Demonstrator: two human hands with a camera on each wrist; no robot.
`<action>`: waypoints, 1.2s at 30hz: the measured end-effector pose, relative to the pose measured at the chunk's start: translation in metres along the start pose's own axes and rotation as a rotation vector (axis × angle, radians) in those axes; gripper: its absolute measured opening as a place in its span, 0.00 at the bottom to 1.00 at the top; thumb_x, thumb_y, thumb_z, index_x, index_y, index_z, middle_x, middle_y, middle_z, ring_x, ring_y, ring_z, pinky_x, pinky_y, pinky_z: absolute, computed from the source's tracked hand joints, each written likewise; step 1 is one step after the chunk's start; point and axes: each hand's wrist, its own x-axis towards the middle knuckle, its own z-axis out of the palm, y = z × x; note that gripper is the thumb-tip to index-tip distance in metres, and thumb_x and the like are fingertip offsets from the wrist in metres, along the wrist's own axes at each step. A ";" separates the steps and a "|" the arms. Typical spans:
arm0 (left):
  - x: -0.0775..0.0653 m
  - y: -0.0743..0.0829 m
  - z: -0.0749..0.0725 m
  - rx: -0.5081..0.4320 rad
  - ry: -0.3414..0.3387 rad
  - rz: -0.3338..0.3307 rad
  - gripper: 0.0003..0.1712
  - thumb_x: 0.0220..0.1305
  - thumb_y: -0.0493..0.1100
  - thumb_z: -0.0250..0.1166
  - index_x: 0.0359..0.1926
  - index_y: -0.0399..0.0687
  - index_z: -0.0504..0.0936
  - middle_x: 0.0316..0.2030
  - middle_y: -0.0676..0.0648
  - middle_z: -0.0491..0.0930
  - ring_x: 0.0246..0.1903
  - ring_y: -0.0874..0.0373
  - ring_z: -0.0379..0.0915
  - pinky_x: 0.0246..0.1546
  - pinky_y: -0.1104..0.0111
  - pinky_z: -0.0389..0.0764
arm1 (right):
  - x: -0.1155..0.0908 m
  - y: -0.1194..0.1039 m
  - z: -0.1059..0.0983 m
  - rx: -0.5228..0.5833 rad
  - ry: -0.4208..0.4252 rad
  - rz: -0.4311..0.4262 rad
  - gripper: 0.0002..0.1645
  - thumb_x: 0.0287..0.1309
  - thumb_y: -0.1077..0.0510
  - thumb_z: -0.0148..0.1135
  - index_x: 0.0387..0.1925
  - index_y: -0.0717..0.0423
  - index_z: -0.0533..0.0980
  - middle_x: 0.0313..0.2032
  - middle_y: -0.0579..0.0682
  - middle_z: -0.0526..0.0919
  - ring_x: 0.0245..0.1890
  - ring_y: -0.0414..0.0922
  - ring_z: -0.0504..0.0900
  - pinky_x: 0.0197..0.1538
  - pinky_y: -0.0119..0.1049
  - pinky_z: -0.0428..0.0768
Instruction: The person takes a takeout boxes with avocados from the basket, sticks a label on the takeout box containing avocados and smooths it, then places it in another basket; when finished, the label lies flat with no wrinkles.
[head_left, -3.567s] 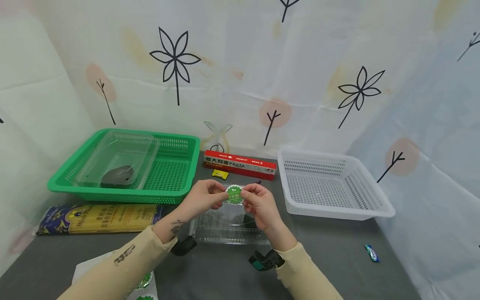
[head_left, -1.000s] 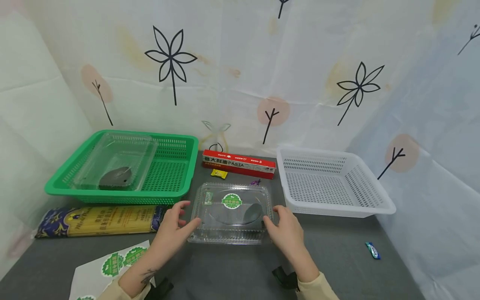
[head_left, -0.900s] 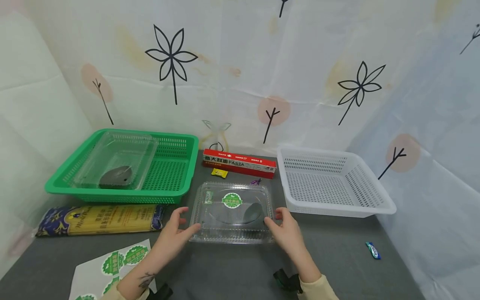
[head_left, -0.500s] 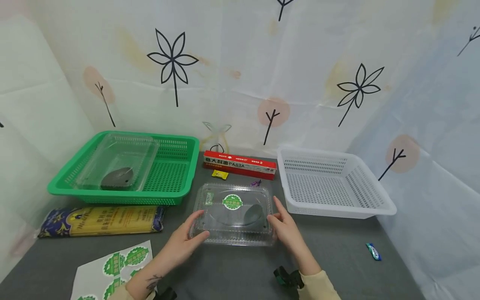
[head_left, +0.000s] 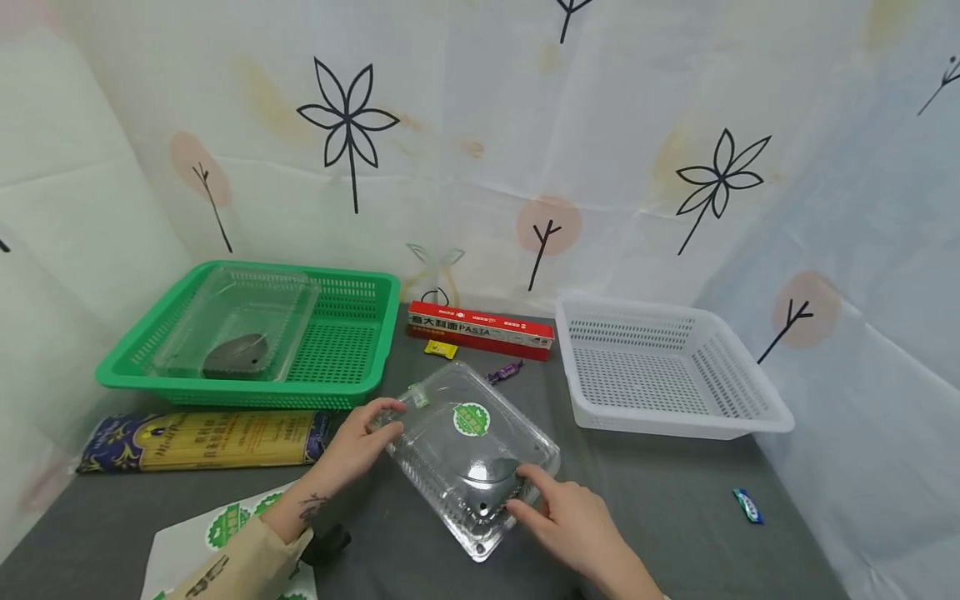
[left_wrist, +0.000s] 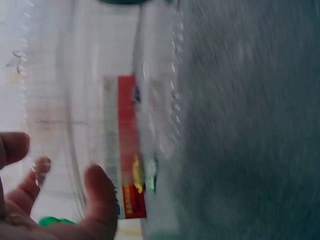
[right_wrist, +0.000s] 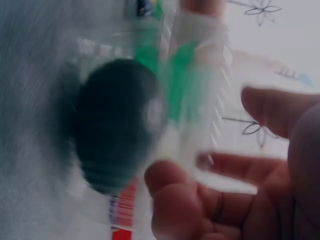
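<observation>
A clear plastic clamshell box (head_left: 442,450) stands turned at an angle in the middle of the head view. On its lid sits a round green-and-white sticker (head_left: 471,419), with a small green label (head_left: 417,395) near the far left corner. A dark oval object (right_wrist: 120,125) lies inside, blurred in the right wrist view. My left hand (head_left: 360,442) grips the box's left corner, thumb on one side and fingers on the other. At the right side, my right hand (head_left: 573,521) has index finger and thumb spread at the edge, fingertips overlapping the lid.
A green basket (head_left: 352,392) holds another clear box with a dark oval in it. A white basket (head_left: 660,425) stands right. Around lie a red pasta box (head_left: 480,329), yellow (head_left: 441,349), purple (head_left: 505,372) and blue (head_left: 747,506) wrapped sweets, a spaghetti packet (head_left: 202,442) and a sticker sheet (head_left: 180,542).
The sticker, earlier pinched between both hands, is now on the lid. The box has turned clockwise; my left hand moved up to its left corner, my right hand down toward the near right.
</observation>
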 end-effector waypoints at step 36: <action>-0.012 -0.031 -0.081 -0.784 0.359 -0.023 0.17 0.59 0.36 0.55 0.48 0.51 0.62 0.25 0.48 0.73 0.25 0.59 0.76 0.29 0.70 0.78 | 0.045 0.060 -0.004 0.638 -0.187 -0.326 0.29 0.48 0.63 0.57 0.54 0.59 0.61 0.56 0.63 0.49 0.40 0.53 0.61 0.23 0.31 0.67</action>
